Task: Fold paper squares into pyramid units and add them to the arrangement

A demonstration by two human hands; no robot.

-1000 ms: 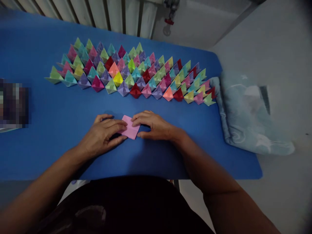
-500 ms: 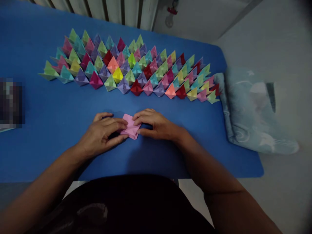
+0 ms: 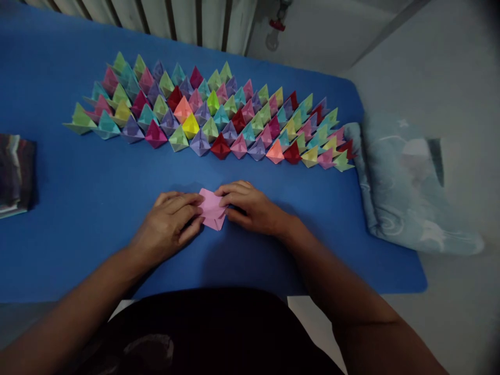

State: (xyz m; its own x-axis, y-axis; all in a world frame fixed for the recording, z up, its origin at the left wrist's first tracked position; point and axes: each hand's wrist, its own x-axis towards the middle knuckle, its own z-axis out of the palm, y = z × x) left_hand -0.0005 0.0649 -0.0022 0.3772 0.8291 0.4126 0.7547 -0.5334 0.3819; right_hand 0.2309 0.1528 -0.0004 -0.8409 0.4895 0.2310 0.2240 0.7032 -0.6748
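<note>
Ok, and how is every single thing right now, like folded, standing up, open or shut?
Small pink paper piece: partly folded, under both hands' fingers
Left hand: fingers bent, touching the paper's left side
Right hand: fingers bent, touching its right side
Multicoloured folded-paper boats: upright, in rows
Pale blue-grey patterned blanket: folded
Red valve handle: can't tell if open or shut

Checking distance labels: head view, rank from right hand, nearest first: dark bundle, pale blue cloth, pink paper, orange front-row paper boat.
1. Pink paper: touching the right hand, on its left side.
2. Orange front-row paper boat: just beyond the hand.
3. Pale blue cloth: off to the right.
4. Dark bundle: far left, at the picture's edge.
</note>
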